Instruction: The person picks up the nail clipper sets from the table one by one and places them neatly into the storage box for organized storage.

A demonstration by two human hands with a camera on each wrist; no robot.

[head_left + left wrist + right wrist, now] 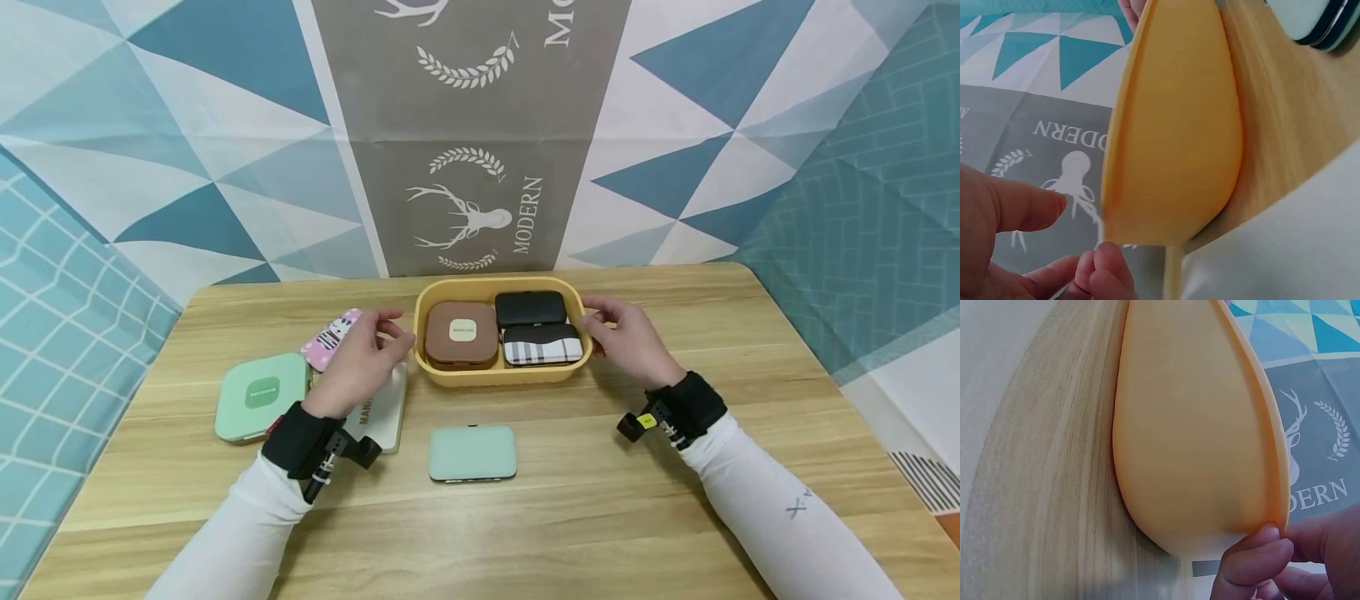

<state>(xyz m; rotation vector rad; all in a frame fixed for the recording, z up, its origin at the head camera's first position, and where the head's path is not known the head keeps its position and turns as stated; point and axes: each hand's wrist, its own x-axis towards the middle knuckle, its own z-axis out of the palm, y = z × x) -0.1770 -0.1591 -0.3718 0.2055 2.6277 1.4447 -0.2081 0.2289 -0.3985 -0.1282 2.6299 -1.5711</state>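
A yellow oval basket (pixel 495 377) holds a brown square manicure case (pixel 462 354), a black case (pixel 530 308) and a black case with a plaid lower part (pixel 543 350). At the basket's right end my right hand (pixel 630 337) pinches the rim, thumb on one side and fingers beneath, as the right wrist view shows. My left hand (pixel 363 362) is at the left end; in the left wrist view its fingertips (pixel 1110 259) meet or nearly meet the basket's edge, while the thumb stands apart from it.
In front of the basket lies a mint-green flat case (pixel 472 454). To the left are a light-green square case (pixel 258 398), a pink patterned case (pixel 324 346) and a white case (pixel 390 408) partly hidden by my left arm. Patterned cloth (pixel 480 125) hangs behind the wooden table (pixel 585 525).
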